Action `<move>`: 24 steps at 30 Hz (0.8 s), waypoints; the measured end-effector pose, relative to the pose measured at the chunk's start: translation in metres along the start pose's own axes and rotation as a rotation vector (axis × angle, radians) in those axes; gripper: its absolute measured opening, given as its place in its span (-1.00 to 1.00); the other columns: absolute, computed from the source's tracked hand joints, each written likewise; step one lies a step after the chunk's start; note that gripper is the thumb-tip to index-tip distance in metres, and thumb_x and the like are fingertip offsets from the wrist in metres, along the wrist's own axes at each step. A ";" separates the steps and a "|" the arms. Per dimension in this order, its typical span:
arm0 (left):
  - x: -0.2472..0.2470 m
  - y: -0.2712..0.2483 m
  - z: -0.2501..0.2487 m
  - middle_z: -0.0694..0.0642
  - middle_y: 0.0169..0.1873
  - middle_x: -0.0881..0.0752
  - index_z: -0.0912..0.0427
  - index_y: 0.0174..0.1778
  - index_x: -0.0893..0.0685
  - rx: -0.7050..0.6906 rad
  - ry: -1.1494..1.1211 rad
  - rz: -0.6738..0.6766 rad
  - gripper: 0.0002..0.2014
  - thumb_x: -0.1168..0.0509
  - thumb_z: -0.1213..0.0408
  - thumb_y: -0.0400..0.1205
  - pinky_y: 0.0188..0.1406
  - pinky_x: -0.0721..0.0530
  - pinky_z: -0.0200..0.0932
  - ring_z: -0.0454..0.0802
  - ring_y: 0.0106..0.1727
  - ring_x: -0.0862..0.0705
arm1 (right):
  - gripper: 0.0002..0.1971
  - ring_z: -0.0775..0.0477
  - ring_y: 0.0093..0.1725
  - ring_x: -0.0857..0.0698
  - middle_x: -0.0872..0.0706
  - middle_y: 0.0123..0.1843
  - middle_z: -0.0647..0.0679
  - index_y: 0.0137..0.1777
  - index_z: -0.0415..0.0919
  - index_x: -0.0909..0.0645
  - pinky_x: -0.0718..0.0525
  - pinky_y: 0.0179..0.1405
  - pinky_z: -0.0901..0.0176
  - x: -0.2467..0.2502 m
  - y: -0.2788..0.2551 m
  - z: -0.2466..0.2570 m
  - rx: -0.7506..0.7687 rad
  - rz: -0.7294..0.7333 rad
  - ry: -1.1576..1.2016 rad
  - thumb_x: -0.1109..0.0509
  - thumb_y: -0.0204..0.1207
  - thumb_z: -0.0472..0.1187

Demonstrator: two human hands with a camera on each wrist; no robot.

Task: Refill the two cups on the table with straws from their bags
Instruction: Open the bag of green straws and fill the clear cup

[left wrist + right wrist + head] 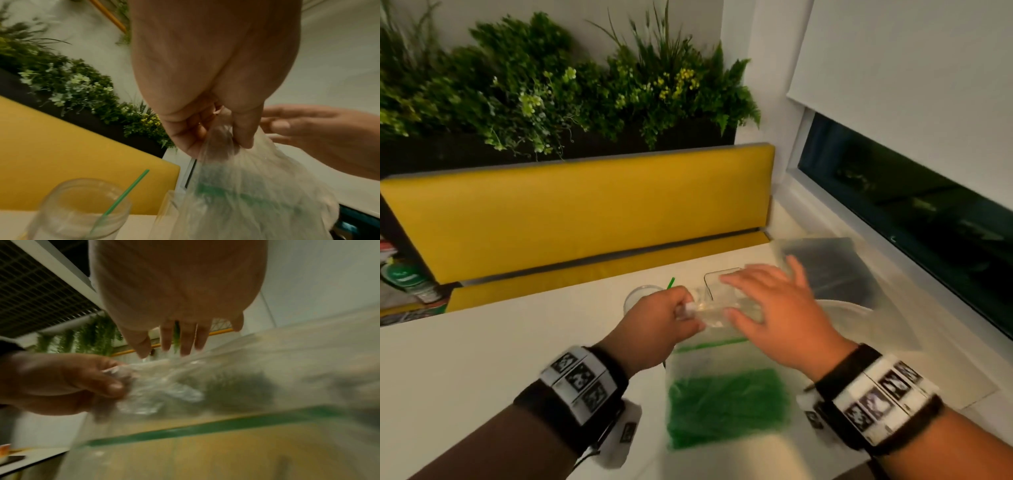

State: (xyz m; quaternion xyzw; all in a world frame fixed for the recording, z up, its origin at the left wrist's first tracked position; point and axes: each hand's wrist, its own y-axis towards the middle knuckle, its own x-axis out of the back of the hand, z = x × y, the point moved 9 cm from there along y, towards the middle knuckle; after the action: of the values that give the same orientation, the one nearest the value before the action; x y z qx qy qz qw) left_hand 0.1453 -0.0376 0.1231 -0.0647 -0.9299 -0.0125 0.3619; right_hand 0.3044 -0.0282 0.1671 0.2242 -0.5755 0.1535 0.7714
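Only the left wrist view showed the round clear cup (82,209) plainly, standing on the white table (482,359) with a single green straw (125,193) leaning in it; in the head view that cup was mostly hidden behind the left hand (657,325). A second, squarer clear cup (722,279) stood just behind the hands. The head view alone showed the whole bag of green straws (726,401) lying flat on the table with the straws bunched at its near end. The left hand's thumb and curled fingers pinched a gathered bunch of the bag's clear plastic at its far end, lifting it. The right hand (780,308) hovered just beside that bunch with fingers spread and straight, holding nothing. Another bag of dark straws (835,270) lay toward the window.
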 end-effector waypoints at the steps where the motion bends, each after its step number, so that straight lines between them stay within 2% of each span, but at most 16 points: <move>1: -0.001 0.004 -0.006 -0.12 -0.44 -0.59 0.03 -0.21 -0.59 -0.022 -0.015 0.005 -0.78 -0.54 0.14 0.53 -0.50 -0.40 -0.42 -0.27 -0.46 -0.51 | -0.61 0.16 0.41 -0.53 -0.65 0.37 0.28 0.43 0.32 -0.44 -0.05 0.67 -0.27 -0.012 0.011 0.009 0.017 0.063 0.036 -0.14 0.63 0.25; 3: 0.001 0.010 -0.010 -0.11 -0.45 -0.60 0.04 -0.16 -0.62 -0.027 -0.066 0.014 -0.81 -0.53 0.14 0.53 -0.49 -0.41 -0.43 -0.29 -0.48 -0.50 | -0.77 0.17 0.09 -0.68 -0.79 0.11 0.25 0.24 0.26 -0.59 -0.25 0.59 -0.13 -0.018 0.026 0.013 0.021 0.042 0.123 -0.21 0.66 0.15; 5: 0.007 0.011 -0.003 -0.11 -0.42 -0.69 -0.05 -0.10 -0.69 -0.002 -0.180 0.028 -0.89 -0.48 0.07 0.56 -0.35 -0.53 -0.35 -0.26 -0.42 -0.60 | -0.86 0.10 -0.13 -0.67 -0.82 -0.08 0.19 0.09 0.17 -0.68 -0.41 0.34 0.05 -0.013 0.030 0.010 0.005 -0.030 0.184 -0.29 0.66 0.05; 7: 0.015 0.009 0.005 -0.15 -0.40 -0.75 -0.05 -0.11 -0.75 0.000 -0.223 -0.009 -0.93 -0.39 0.10 0.66 -0.27 -0.58 -0.28 -0.26 -0.37 -0.67 | -0.88 0.05 -0.12 -0.67 -0.81 -0.11 0.18 0.05 0.14 -0.70 -0.44 0.13 0.14 -0.016 0.029 0.005 -0.016 -0.032 0.219 -0.33 0.65 0.02; 10: 0.025 0.006 0.006 -0.24 -0.41 -0.73 -0.04 -0.10 -0.78 -0.022 -0.121 -0.093 -0.85 -0.31 0.15 0.72 -0.31 -0.54 -0.35 -0.36 -0.39 -0.62 | -0.83 0.04 0.01 -0.70 -0.81 -0.05 0.22 0.13 0.22 -0.65 -0.64 0.12 0.03 -0.020 0.028 0.012 -0.018 -0.013 0.285 -0.31 0.59 0.11; 13: 0.032 0.004 0.001 -0.31 -0.42 -0.71 -0.04 -0.11 -0.80 -0.051 -0.095 -0.146 -0.87 -0.36 0.15 0.69 -0.41 -0.45 -0.46 -0.37 -0.37 -0.61 | -0.75 0.23 0.02 -0.72 -0.81 -0.05 0.27 0.10 0.20 -0.69 -0.72 0.06 0.02 -0.017 0.034 0.022 0.002 -0.010 0.396 -0.30 0.55 0.23; 15: 0.036 0.002 -0.003 -0.28 -0.40 -0.71 -0.04 -0.15 -0.78 -0.085 -0.090 -0.158 -0.88 -0.37 0.15 0.68 -0.40 -0.49 -0.38 -0.29 -0.35 -0.63 | -0.79 0.28 -0.03 -0.72 -0.81 -0.07 0.29 0.03 0.18 -0.71 -0.74 0.00 0.03 -0.014 0.038 0.024 -0.001 -0.004 0.406 -0.33 0.57 0.19; 19: 0.047 -0.005 -0.003 -0.15 -0.23 -0.75 -0.03 -0.16 -0.75 -0.136 -0.097 -0.186 -0.87 -0.35 0.18 0.69 -0.12 -0.70 -0.08 -0.19 -0.18 -0.71 | -0.85 0.17 -0.04 -0.72 -0.81 -0.02 0.29 0.03 0.23 -0.68 -0.71 -0.01 0.02 -0.005 0.036 0.014 -0.018 0.018 0.251 -0.31 0.61 0.17; 21: 0.058 -0.008 0.009 -0.13 -0.21 -0.75 -0.03 -0.17 -0.75 -0.095 -0.156 -0.209 -0.86 -0.34 0.21 0.70 -0.12 -0.77 0.04 -0.16 -0.19 -0.77 | -0.81 0.18 -0.01 -0.70 -0.80 0.03 0.30 0.07 0.20 -0.70 -0.64 -0.02 0.13 0.004 0.028 -0.002 -0.033 0.022 0.178 -0.28 0.63 0.16; 24: 0.073 -0.013 0.029 -0.11 -0.23 -0.78 0.00 -0.17 -0.76 -0.023 -0.220 -0.239 -0.85 -0.35 0.25 0.70 -0.16 -0.81 -0.02 -0.17 -0.22 -0.80 | -0.82 0.27 -0.06 -0.66 -0.73 -0.06 0.36 0.05 0.21 -0.70 -0.46 -0.15 0.38 0.018 0.006 -0.047 -0.118 0.021 0.084 -0.27 0.63 0.13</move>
State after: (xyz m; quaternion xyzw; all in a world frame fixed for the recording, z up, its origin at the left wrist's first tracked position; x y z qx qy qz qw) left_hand 0.0711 -0.0408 0.1510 0.0414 -0.9648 -0.0588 0.2530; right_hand 0.3450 0.0012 0.1738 0.1655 -0.5531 0.1367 0.8050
